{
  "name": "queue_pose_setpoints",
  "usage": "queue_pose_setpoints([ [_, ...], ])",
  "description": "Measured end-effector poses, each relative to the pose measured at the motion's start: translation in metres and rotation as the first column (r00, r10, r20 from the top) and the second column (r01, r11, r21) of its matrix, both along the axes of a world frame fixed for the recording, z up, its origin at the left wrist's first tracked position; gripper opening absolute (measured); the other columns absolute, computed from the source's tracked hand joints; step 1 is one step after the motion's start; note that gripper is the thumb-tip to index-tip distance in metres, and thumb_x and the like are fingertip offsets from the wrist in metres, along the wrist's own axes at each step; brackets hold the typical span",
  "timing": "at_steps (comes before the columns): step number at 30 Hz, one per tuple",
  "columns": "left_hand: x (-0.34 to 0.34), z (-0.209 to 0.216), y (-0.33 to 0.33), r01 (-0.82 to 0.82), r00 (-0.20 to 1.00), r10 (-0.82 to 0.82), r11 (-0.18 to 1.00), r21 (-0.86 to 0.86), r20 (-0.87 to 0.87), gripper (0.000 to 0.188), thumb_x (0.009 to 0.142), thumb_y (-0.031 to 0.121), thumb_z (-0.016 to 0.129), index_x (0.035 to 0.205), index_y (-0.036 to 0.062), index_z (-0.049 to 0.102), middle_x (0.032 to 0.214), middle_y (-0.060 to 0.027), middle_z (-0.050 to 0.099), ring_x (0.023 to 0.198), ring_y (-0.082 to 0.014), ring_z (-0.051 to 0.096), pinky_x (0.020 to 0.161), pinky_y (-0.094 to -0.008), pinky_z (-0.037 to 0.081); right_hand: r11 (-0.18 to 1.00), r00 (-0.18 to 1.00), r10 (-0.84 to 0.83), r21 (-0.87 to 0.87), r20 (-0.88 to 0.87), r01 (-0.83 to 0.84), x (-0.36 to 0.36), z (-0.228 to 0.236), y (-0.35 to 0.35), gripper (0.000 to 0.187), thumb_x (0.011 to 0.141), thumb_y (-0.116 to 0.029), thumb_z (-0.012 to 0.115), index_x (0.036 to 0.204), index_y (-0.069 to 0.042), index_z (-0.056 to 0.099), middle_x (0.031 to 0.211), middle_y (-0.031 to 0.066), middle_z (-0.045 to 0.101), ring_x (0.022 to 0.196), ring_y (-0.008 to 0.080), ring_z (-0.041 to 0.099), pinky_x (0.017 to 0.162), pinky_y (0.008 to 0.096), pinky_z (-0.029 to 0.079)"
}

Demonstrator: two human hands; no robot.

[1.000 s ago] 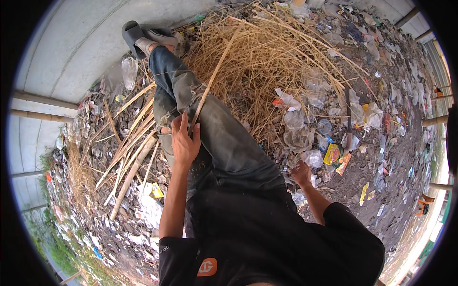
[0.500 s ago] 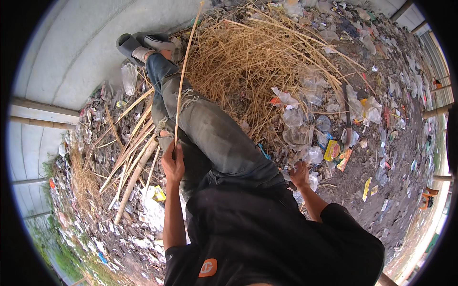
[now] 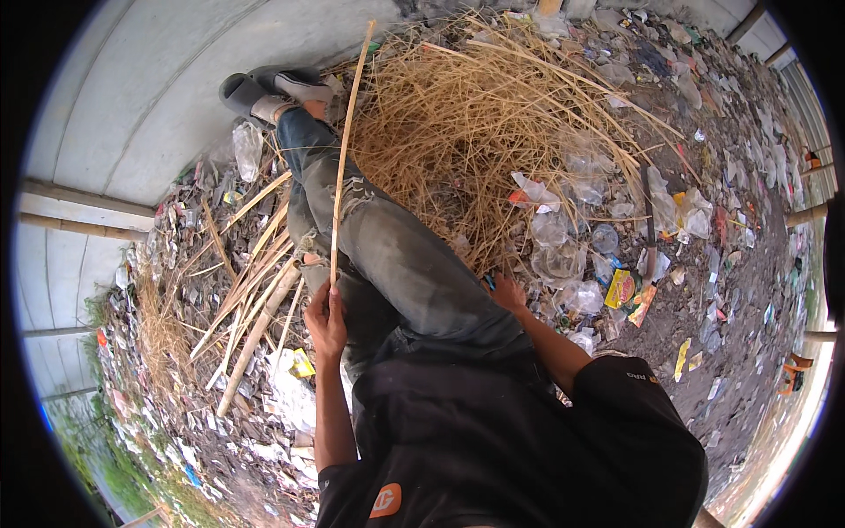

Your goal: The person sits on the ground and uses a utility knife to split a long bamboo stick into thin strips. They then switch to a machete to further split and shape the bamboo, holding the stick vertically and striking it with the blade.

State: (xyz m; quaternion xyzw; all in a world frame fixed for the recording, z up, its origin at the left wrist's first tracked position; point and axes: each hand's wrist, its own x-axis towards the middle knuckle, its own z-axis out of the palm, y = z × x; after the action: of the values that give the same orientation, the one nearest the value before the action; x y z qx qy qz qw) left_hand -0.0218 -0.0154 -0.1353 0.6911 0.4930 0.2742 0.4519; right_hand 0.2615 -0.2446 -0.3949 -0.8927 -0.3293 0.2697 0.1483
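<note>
My left hand (image 3: 326,321) pinches the lower end of a long, thin bamboo strip (image 3: 345,150). The strip stands up across my crossed legs (image 3: 396,238), its far tip near the wall. Beside my right thigh, my right hand (image 3: 508,294) is down at the edge of the shavings, its fingers closed at a small blue object (image 3: 489,282). That object is mostly covered by the fingers, so its kind is unclear. A heap of pale, curly bamboo shavings (image 3: 440,114) lies past my legs.
Split bamboo pieces (image 3: 255,299) lie to my left. A long dark blade-like tool (image 3: 650,216) rests at the right, by plastic bags (image 3: 559,255) and a yellow wrapper (image 3: 620,289). A grey wall (image 3: 132,97) stands at the far left. Litter covers the ground.
My right hand has moved left and forward from the plastic litter to the blue object by my thigh. The left hand still holds the bamboo strip, nearly unmoved; the view has shifted slightly.
</note>
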Motion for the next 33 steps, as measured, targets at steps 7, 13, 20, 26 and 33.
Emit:
queue_pose_setpoints([
  [7,-0.018,0.029,-0.01,0.0,0.977,0.032,0.988,-0.152,0.209,0.039,0.108,0.025,0.054,0.132,-0.0041,0.062,0.063,0.0082,0.04,0.054,-0.0023,0.034,0.049,-0.0226,0.026,0.992,0.988,-0.123,0.016,-0.094,0.125,0.028,0.053,-0.042,0.037,0.078,-0.034,0.076,0.093,-0.001,0.067,0.097,0.0253,0.069,0.097,0.0441,0.068,0.083,0.0526,0.053],
  [13,-0.017,0.071,-0.013,0.062,0.914,0.047,0.966,-0.253,0.403,0.038,0.109,0.027,0.052,0.13,-0.0018,0.064,0.063,0.0101,0.039,0.054,-0.0009,0.033,0.049,-0.0218,0.025,0.9,0.934,-0.35,0.249,-0.076,0.358,0.085,0.093,-0.036,0.042,0.081,-0.036,0.08,0.092,0.002,0.064,0.08,0.0202,0.067,0.077,0.0361,0.067,0.071,0.0464,0.05],
  [20,0.013,0.106,-0.004,0.283,0.847,-0.145,0.937,-0.203,0.512,0.045,0.112,0.033,0.042,0.129,-0.0032,0.063,0.062,0.0094,0.038,0.054,-0.0019,0.034,0.05,-0.0222,0.028,0.342,0.889,-0.325,0.836,-0.323,0.429,0.121,0.319,0.084,0.026,0.102,-0.032,0.064,0.1,-0.007,0.055,0.075,-0.0009,0.056,0.069,0.0092,0.059,0.061,0.0277,0.048],
  [26,0.001,0.139,0.003,0.292,0.84,-0.157,0.938,-0.188,0.52,0.049,0.113,0.035,0.036,0.124,-0.0031,0.064,0.062,0.0077,0.039,0.056,-0.0039,0.036,0.053,-0.0237,0.031,0.249,0.998,-0.009,0.967,-0.058,0.058,0.106,0.488,0.195,0.022,0.102,-0.028,0.065,0.11,-0.008,0.059,0.082,-0.0029,0.053,0.071,0.0076,0.053,0.064,0.0259,0.042],
  [33,0.009,0.147,0.015,0.306,0.83,-0.126,0.917,-0.255,0.543,0.056,0.113,0.041,0.033,0.12,-0.0029,0.067,0.06,0.0048,0.041,0.054,-0.0064,0.036,0.053,-0.0248,0.031,0.522,0.812,0.531,0.848,-0.243,-0.088,0.065,0.554,0.283,0.042,0.089,-0.03,0.08,0.117,-0.003,0.064,0.079,-0.0029,0.055,0.066,0.0055,0.049,0.06,0.025,0.04],
])
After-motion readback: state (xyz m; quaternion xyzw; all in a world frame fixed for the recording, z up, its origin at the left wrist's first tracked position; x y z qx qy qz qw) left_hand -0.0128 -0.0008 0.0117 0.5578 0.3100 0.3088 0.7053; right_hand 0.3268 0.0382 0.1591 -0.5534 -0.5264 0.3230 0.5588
